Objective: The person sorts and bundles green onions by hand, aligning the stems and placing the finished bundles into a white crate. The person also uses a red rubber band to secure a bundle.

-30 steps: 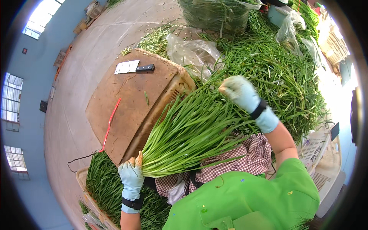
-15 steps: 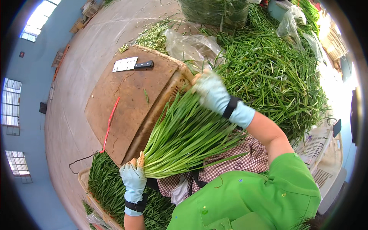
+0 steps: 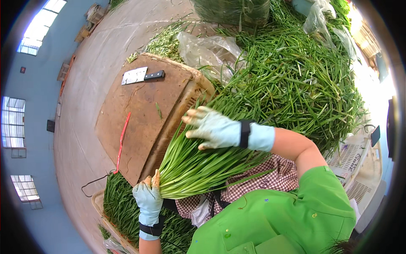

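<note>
My left hand (image 3: 149, 198), in a pale blue glove with a dark wristband, grips the pale stem ends of a bunch of garlic chives (image 3: 198, 165). The long green leaves fan out to the upper right across my lap. My right hand (image 3: 211, 128), gloved the same way, is open above the leaves with its fingers spread toward the left. Whether it touches the leaves I cannot tell. Beyond the bunch is a brown board (image 3: 139, 106) on an upturned crate (image 3: 182, 110). A cleaver (image 3: 141, 76) with a black handle lies flat there, along with a red strip (image 3: 123, 142).
A large loose heap of garlic chives (image 3: 300, 89) lies at the right, beside a clear plastic bag (image 3: 211, 51). At lower left, a crate (image 3: 98, 203) holds more chives. Cut scraps (image 3: 167, 42) litter the floor behind the board. White crates (image 3: 359, 169) stand at far right.
My right hand has moved left and down from the leaf tips to over the middle of the bunch, its fingers now spread. My left hand keeps its hold on the stems.
</note>
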A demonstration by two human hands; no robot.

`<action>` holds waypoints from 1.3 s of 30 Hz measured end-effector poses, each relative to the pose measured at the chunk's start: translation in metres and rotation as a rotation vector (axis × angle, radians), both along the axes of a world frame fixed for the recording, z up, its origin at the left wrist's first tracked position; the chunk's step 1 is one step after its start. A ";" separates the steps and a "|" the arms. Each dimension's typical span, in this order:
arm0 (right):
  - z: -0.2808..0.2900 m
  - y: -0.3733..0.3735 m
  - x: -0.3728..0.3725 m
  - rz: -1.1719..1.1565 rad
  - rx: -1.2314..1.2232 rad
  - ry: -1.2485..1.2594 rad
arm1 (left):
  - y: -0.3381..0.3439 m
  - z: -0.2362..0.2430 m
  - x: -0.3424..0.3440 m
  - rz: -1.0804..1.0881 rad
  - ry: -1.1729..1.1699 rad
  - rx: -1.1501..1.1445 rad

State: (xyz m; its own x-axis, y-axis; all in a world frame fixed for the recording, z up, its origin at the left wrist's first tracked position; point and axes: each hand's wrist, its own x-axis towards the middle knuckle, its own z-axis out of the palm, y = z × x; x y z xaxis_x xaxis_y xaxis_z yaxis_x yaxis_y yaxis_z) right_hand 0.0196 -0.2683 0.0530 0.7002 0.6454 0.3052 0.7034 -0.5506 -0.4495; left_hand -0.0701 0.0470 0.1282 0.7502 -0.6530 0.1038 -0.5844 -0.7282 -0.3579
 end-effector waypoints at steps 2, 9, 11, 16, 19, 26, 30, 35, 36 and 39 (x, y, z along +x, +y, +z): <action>-0.010 0.015 0.009 -0.014 -0.160 -0.089 | 0.000 0.001 -0.001 -0.010 -0.010 0.014; -0.031 -0.075 0.052 -0.565 -0.105 -0.264 | 0.004 -0.001 -0.004 0.012 -0.009 0.019; -0.030 -0.111 0.053 -0.868 -0.457 -0.028 | 0.005 -0.002 -0.004 0.026 0.012 0.015; -0.034 -0.143 0.035 -1.125 -0.467 -0.028 | 0.004 -0.003 -0.001 0.018 0.004 0.011; -0.035 -0.116 0.030 -0.713 -0.168 -0.071 | 0.001 -0.001 0.001 0.012 -0.012 0.020; -0.071 -0.042 0.019 -0.144 -0.017 0.383 | -0.001 0.008 0.004 -0.008 -0.058 -0.011; -0.108 -0.106 0.027 -0.668 -0.264 0.480 | 0.007 0.006 0.002 0.036 -0.011 -0.053; -0.124 -0.202 0.005 -1.075 -0.133 0.536 | 0.014 -0.004 0.002 0.060 0.041 -0.186; -0.124 -0.215 0.000 -1.120 -0.063 0.482 | 0.014 -0.003 0.003 0.064 0.049 -0.211; -0.124 -0.241 -0.014 -1.073 0.257 0.176 | 0.010 0.015 0.012 0.134 0.121 -0.267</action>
